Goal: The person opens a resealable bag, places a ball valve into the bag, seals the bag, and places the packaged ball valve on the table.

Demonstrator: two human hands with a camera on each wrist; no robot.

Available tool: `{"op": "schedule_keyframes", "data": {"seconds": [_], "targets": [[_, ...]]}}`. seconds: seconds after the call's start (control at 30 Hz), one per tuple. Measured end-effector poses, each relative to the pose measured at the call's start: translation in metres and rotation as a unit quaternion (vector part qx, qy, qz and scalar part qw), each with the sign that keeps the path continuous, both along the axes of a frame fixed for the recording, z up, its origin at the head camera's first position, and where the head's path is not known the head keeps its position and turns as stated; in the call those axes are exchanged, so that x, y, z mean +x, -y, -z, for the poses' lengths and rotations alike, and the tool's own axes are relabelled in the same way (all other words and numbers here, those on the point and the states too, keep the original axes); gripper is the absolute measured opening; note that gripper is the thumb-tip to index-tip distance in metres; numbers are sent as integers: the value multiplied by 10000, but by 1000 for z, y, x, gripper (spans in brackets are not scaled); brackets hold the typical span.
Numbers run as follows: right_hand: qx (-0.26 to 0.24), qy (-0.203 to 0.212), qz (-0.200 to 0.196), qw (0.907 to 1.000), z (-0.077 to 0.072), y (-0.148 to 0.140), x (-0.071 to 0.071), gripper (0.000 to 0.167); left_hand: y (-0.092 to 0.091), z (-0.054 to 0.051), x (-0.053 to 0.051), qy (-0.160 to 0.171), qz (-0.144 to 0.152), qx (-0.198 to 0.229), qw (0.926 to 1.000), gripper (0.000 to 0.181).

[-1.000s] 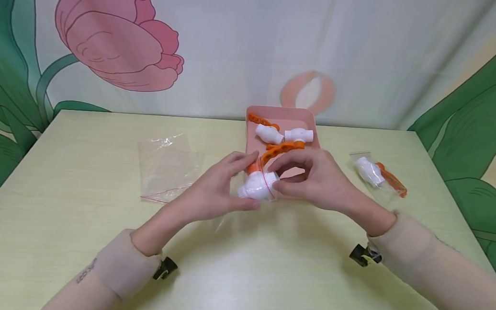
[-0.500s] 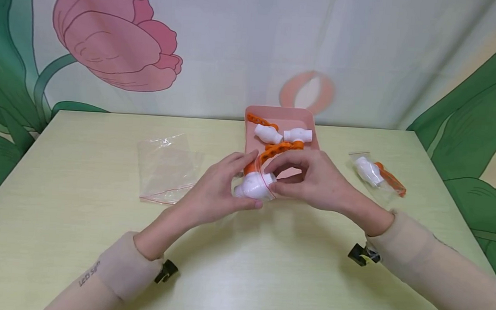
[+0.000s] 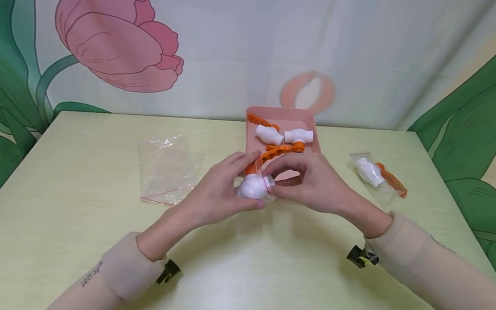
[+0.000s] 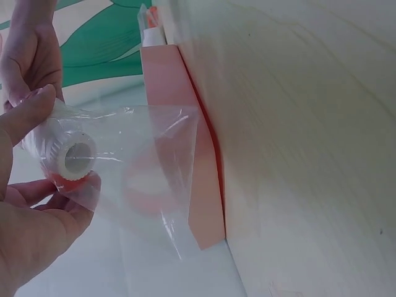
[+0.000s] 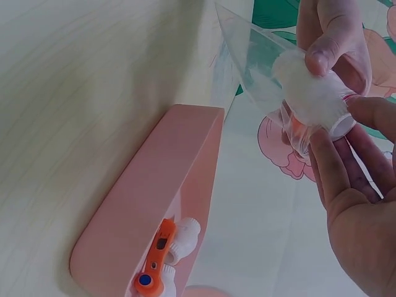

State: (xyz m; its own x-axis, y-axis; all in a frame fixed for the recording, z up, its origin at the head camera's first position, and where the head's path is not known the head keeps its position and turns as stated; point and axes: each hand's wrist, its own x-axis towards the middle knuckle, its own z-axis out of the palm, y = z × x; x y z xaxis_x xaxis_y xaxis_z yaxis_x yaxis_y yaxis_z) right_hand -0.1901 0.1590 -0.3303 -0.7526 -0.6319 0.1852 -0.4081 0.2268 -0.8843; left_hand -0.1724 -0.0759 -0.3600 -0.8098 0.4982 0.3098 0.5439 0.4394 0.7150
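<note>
A white ball valve with an orange handle is inside a clear zip bag with a red-lined mouth. My left hand holds it through the plastic, thumb below and fingers above. At the valve's right end, my right hand pinches the bag's mouth between thumb and fingers. The bag's slack end hangs loose in the left wrist view. Part of the orange handle is hidden behind the right fingers. Both hands are raised in front of the pink tray.
Two unbagged valves, a left one and a right one, lie in the tray with orange handles. A flat clear bag lies on the table to the left. To the right lies a bagged valve. A patterned curtain hangs behind.
My left hand has shifted slightly right and its thumb reaches farther along the valve. My right hand has dropped a little, still at the bag's mouth. Less of the valve's right end shows.
</note>
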Motion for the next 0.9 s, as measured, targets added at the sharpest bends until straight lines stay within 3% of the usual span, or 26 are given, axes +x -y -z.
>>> {"op": "schedule_keyframes", "data": {"seconds": [0.27,0.47,0.6,0.77,0.9], "targets": [[63,-47,129,9999,-6,1,4,24,-1,1,2,-86,-193,267,9994,78],[93,-91,280,9995,-9,-3,3,21,-3,1,3,-201,-245,238,9992,76],[284,-449,626,9966,-10,-8,3,12,-2,0,3,-100,-315,198,9993,75],[470,-933,1545,9825,-11,-11,1,15,-2,0,3,87,-372,114,9992,75],[278,-1323,1607,9777,-11,-7,-1,22,-3,1,4,188,-350,55,9992,76]]}}
